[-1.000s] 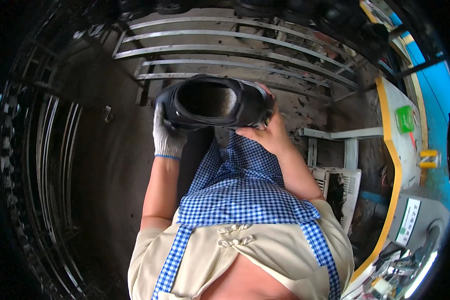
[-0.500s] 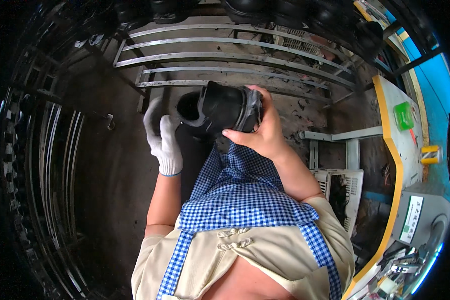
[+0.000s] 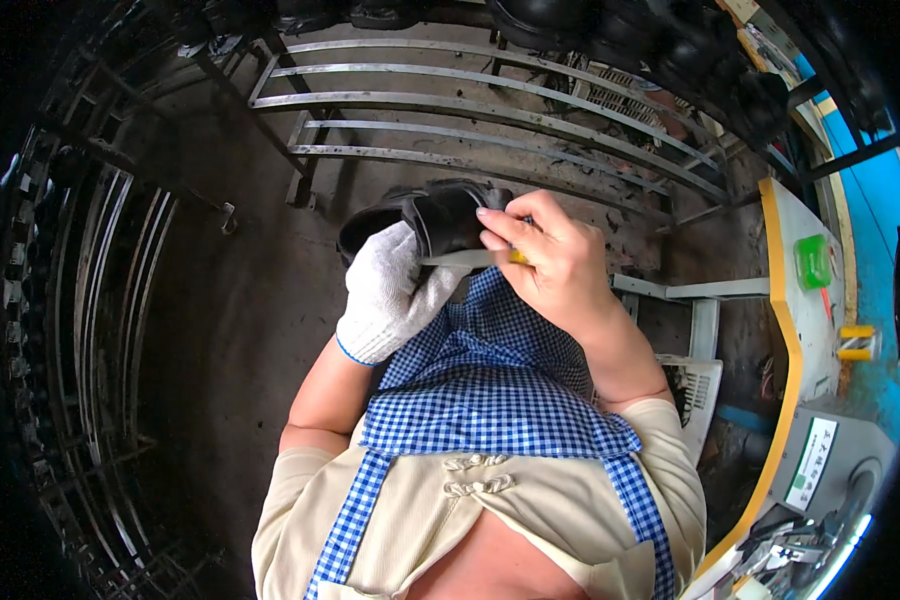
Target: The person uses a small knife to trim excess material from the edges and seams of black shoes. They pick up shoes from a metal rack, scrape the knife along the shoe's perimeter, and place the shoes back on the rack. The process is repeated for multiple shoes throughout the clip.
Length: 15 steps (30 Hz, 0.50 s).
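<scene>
A black leather shoe (image 3: 448,222) is held in front of my apron, its opening toward the left. My left hand (image 3: 380,295), in a white knitted glove, grips the shoe from its near left side, with the fingers partly inside the opening and the thumb below. In my bare right hand (image 3: 560,255) is a knife (image 3: 460,258) with a yellow handle, its thin pale blade pointing left along the near side of the shoe. Blade and handle are slightly blurred. The right fingers are bent around the handle close to the shoe's right end.
Metal racks (image 3: 490,112) stand ahead, with black shoes (image 3: 540,20) along the top. More racks (image 3: 95,330) line the left. At right is a yellow-edged workbench (image 3: 782,300) with a green container (image 3: 813,262) and a grey machine (image 3: 835,450). A white plastic crate (image 3: 705,395) sits beneath.
My gloved left hand has moved from beside the shoe to gripping it. My right hand has let go of the shoe's end and now holds a knife. The shoe has turned.
</scene>
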### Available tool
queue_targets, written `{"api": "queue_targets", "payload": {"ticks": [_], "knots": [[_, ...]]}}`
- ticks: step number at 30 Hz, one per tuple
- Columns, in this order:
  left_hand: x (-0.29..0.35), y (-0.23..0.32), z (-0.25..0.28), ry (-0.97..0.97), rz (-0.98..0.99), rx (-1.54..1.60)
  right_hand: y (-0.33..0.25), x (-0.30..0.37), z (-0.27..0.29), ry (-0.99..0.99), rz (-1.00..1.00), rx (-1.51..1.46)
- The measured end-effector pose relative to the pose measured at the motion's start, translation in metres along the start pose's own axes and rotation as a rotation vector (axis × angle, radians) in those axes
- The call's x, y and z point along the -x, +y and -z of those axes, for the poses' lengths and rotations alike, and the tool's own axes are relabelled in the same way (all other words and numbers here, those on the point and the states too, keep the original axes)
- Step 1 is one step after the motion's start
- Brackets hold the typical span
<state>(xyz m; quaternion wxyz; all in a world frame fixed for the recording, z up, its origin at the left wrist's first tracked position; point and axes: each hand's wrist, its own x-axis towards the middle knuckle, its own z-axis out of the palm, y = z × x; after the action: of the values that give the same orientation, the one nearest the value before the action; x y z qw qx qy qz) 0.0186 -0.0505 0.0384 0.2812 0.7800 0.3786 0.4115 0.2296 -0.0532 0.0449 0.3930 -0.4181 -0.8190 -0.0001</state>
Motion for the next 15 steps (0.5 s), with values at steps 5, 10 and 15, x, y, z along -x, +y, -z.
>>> {"api": "queue_targets", "payload": {"ticks": [5, 10, 15], "knots": [[0.005, -0.001, -0.006, -0.008, 0.141, 0.07, -0.002, -0.004, -0.008, -0.041, 0.06, 0.168], [0.005, 0.004, -0.005, 0.047, 0.108, 0.041, 0.026, 0.006, -0.043, 0.066, -0.166, -0.517], [0.01, -0.009, -0.008, 0.15, 0.012, 0.119, 0.037, 0.01, -0.023, 0.171, -0.698, -1.856]]}}
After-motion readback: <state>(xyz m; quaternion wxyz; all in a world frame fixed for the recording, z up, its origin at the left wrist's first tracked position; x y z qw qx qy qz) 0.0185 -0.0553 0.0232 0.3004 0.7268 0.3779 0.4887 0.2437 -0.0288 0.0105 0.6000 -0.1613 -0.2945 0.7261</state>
